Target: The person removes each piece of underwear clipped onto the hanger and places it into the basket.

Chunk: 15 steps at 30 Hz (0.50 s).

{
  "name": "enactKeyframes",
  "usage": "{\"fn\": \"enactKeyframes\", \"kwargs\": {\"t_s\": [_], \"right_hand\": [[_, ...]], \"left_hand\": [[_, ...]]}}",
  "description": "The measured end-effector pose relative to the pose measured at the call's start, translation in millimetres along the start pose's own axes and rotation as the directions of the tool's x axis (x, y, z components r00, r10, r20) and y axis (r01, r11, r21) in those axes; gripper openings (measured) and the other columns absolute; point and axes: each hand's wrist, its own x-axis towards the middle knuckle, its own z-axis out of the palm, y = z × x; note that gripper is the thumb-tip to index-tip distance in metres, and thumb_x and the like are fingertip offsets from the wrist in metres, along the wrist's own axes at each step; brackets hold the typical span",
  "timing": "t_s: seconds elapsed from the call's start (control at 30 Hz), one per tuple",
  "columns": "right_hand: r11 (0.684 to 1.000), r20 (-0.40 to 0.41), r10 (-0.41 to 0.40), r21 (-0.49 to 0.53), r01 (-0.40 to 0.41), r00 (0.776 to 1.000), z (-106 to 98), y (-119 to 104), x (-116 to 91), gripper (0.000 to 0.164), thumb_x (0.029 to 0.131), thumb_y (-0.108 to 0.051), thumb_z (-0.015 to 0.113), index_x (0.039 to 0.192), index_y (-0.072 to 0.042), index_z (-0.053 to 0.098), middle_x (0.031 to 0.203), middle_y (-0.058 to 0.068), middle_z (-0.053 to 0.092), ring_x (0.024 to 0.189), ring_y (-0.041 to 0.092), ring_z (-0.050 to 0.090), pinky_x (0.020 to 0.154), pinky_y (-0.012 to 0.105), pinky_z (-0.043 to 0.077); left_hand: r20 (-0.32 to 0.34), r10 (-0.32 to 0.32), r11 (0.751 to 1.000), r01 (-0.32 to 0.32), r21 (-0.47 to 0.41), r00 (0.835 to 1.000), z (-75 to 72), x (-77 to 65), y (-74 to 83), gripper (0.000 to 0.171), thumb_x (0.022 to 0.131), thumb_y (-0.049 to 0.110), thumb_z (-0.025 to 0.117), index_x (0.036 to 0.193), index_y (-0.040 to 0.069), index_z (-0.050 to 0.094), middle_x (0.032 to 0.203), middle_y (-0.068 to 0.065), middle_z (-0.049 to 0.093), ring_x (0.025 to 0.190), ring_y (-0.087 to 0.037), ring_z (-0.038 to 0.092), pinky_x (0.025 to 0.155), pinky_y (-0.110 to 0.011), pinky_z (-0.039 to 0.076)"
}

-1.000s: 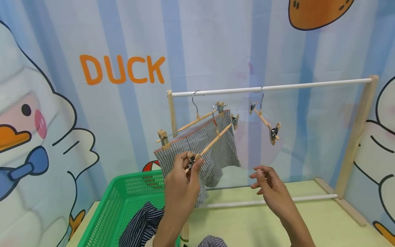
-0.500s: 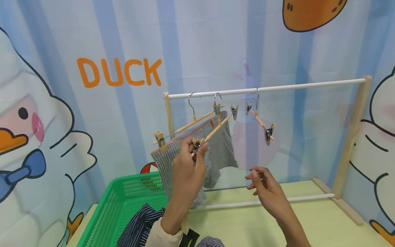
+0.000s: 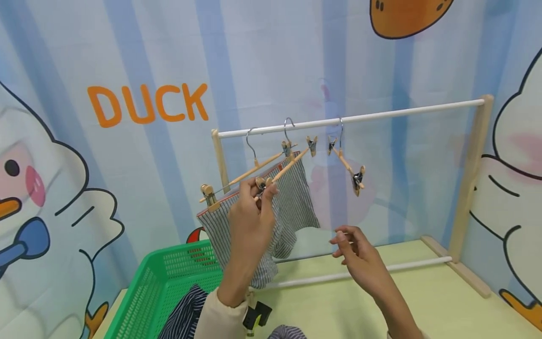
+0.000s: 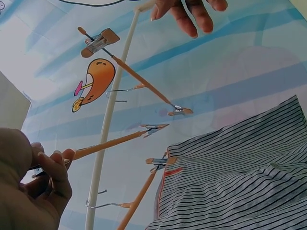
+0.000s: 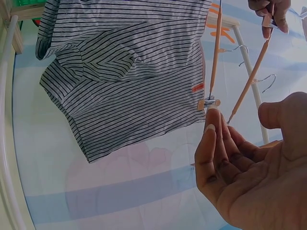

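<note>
My left hand point(image 3: 252, 219) pinches one end clip of a wooden clip hanger point(image 3: 284, 170). That hanger bears no garment, and its metal hook overlaps the white rail point(image 3: 394, 114) in the head view. Behind it, grey striped shorts point(image 3: 294, 197) with a red-edged waistband hang from another clip hanger point(image 3: 241, 180) on the rail. A third hanger point(image 3: 345, 162) hangs bare farther right. My right hand point(image 3: 360, 252) is held in the air below it, fingers loosely bent and holding nothing. In the right wrist view, the right fingers point(image 5: 223, 158) overlap the shorts hanger's far clip.
A green plastic basket point(image 3: 146, 263) with a dark striped garment point(image 3: 184, 313) stands at the left. A black object point(image 3: 258, 314) and a grey striped bundle point(image 3: 288, 332) are at the near edge. The rack's wooden post point(image 3: 470, 183) and lower bar point(image 3: 309, 279) border the table.
My left hand has risen with the hanger, bringing its hook from below the rail up to rail height. The right hand has barely moved. The head view has shifted slightly.
</note>
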Motion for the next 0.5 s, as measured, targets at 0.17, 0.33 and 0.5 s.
{"fn": "enactKeyframes", "kwargs": {"t_s": [0.17, 0.33, 0.5], "right_hand": [[1.0, 0.004, -0.001, -0.006, 0.001, 1.0, -1, 0, 0, 0.04, 0.107, -0.044, 0.038, 0.136, -0.017, 0.048, 0.123, 0.009, 0.063, 0.096, 0.016, 0.065, 0.076, 0.026, 0.053], [1.0, 0.009, 0.014, -0.001, -0.014, 1.0, -1, 0, -1, 0.042, 0.107, -0.045, 0.038, 0.136, -0.017, 0.048, 0.124, 0.008, 0.062, 0.095, 0.012, 0.064, 0.076, 0.026, 0.053], [1.0, 0.012, 0.029, 0.011, -0.03, 0.999, -1, 1, 0, 0.042, 0.106, -0.046, 0.039, 0.137, -0.017, 0.048, 0.125, 0.008, 0.062, 0.096, 0.012, 0.064, 0.077, 0.027, 0.053]], "left_hand": [[0.001, -0.013, 1.0, 0.013, 0.004, 1.0, 1.5, 8.8, -1.7, 0.041, 0.103, 0.034, 0.054, 0.126, 0.0, 0.054, 0.113, -0.012, 0.074, 0.06, -0.014, 0.057, 0.046, -0.021, 0.038], [-0.01, 0.004, 1.0, -0.004, 0.006, 1.0, 3.8, 17.1, -2.4, 0.038, 0.103, 0.033, 0.054, 0.122, 0.0, 0.056, 0.109, -0.012, 0.075, 0.057, -0.014, 0.055, 0.045, -0.023, 0.035], [-0.003, -0.011, 1.0, 0.011, -0.011, 1.0, 6.6, 21.6, -1.4, 0.036, 0.102, 0.031, 0.055, 0.119, 0.0, 0.056, 0.108, -0.013, 0.075, 0.052, -0.011, 0.049, 0.042, -0.021, 0.033]]}}
